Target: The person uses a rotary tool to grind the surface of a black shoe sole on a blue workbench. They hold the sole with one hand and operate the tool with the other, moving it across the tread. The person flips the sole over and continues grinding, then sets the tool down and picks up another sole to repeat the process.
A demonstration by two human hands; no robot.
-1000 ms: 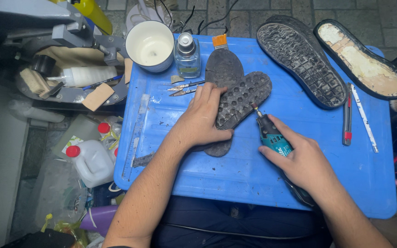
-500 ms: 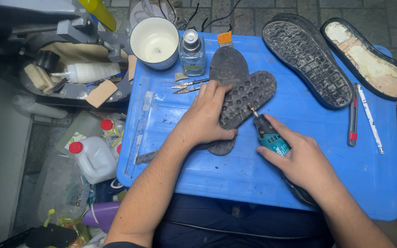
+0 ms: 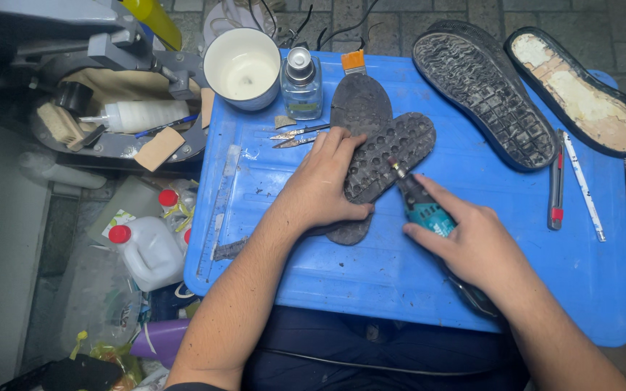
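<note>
Under the left hand (image 3: pixel 324 190) lies a dark grey sole piece (image 3: pixel 389 156) patterned with rows of round dimples. The right hand (image 3: pixel 476 242) grips a teal rotary tool (image 3: pixel 423 208). The bench (image 3: pixel 400 275) is bright blue. Beyond the hands stands a white cup (image 3: pixel 243 69); a black, grid-treaded sole (image 3: pixel 483 90) lies further right, its neighbour (image 3: pixel 581 90) seemingly cream inside.

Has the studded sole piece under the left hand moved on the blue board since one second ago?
No. The studded sole piece lies as before, crossing the smooth sole below the glass bottle; only the camera shifted.
</note>
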